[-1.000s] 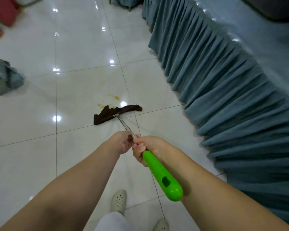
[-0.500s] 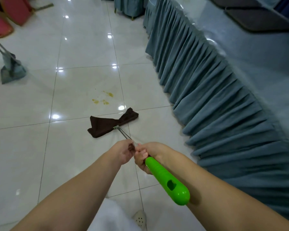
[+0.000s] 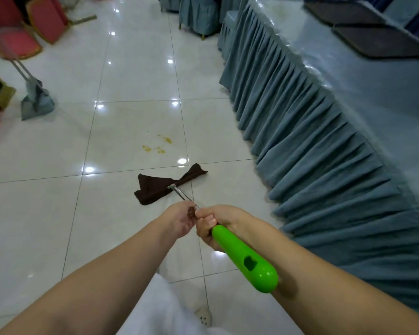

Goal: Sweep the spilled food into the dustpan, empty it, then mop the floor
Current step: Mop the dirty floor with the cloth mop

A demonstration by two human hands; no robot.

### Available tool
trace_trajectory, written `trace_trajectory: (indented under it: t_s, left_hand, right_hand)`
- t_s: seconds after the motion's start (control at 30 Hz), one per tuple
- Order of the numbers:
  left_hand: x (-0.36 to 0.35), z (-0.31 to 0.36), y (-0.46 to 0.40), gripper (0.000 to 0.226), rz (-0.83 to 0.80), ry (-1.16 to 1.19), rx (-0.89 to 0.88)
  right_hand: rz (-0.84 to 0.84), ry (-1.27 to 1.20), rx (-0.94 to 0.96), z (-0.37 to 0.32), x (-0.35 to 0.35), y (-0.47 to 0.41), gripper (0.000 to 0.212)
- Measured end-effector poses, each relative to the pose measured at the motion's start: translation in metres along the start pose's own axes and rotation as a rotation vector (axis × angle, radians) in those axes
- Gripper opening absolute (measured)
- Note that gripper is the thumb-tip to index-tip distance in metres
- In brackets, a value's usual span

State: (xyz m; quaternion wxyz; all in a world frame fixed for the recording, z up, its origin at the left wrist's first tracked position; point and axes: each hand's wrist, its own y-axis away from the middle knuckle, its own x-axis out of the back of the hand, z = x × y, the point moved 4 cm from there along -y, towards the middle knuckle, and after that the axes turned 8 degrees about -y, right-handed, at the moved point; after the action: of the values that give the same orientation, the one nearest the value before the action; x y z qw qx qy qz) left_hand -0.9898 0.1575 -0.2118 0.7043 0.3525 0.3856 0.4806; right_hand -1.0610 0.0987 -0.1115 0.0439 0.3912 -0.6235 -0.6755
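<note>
Both fists, the left hand [image 3: 180,220] and right hand [image 3: 212,224], clench the glossy green-handled mop [image 3: 246,258], its limp brown cloth [image 3: 155,188] on shiny tiles.

Person, seen from a head-worn camera.
Arms: both forearms bare from elbow to wrist; no sleeve reaches into view.
Left hand [image 3: 179,221]: bare, without glove, ring or watch.
Right hand [image 3: 212,224]: bare likewise; short plain nails show on the fingers.
Garment: white cloth [image 3: 165,308] at the bottom centre of the view, soft and blurred, cut and type unclear.
Footwear: one pale, off-white perforated clog [image 3: 203,316], toe dotted with round holes, partly hidden under the white cloth.
</note>
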Motion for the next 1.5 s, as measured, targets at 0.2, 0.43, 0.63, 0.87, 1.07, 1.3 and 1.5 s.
trace_trajectory:
  t_s: [0.2,0.43,0.63,0.87,1.07,1.3,1.5]
  left_hand:
    - [0.012,0.023,-0.027,0.034,-0.006,0.000,0.021]
    - [0.035,0.086,-0.067,0.030,-0.004,0.089,0.039]
    - [0.072,0.168,-0.111,0.035,0.021,0.019,0.065]
    - [0.099,0.248,-0.149,0.031,-0.016,0.078,0.105]
    - [0.118,0.299,-0.181,0.032,-0.027,0.121,0.140]
    - [0.132,0.346,-0.209,0.034,-0.006,0.031,0.143]
    - [0.128,0.376,-0.230,0.032,0.004,-0.029,0.151]
  right_hand:
    - [-0.008,-0.084,-0.041,-0.019,-0.017,-0.026,0.033]
    - [-0.029,-0.178,-0.085,-0.058,-0.064,-0.072,0.032]
    - [-0.034,-0.229,-0.088,-0.100,-0.140,-0.116,0.031]
    - [-0.004,-0.305,-0.059,-0.144,-0.209,-0.153,0.024]
    - [0.040,-0.389,-0.020,-0.172,-0.251,-0.184,0.021]
    - [0.033,-0.395,-0.008,-0.204,-0.285,-0.215,0.019]
    - [0.031,-0.408,-0.014,-0.232,-0.291,-0.236,0.019]
